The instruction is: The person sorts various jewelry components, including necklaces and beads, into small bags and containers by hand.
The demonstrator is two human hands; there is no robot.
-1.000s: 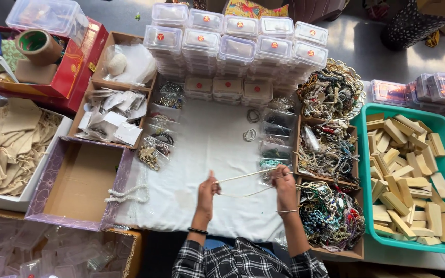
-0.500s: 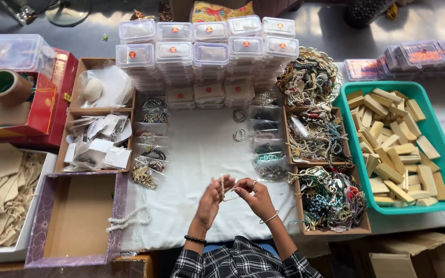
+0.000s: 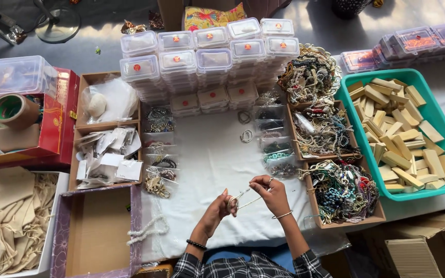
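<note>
Both hands, left hand (image 3: 221, 206) and right hand (image 3: 270, 194), pinch a thin thread (image 3: 243, 198) above the white cloth (image 3: 212, 154); slack fingers could likely drop it.

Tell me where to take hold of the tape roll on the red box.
Grip the tape roll by its outer rim, coming from above. It lies flat on the red box with its open core facing up, so the round sides are free for fingers.

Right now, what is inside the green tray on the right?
The green tray holds a loose heap of pale tan rectangular blocks, lying at all angles and overlapping. The pile covers most of the tray floor, so what lies under the blocks cannot be seen.
</note>
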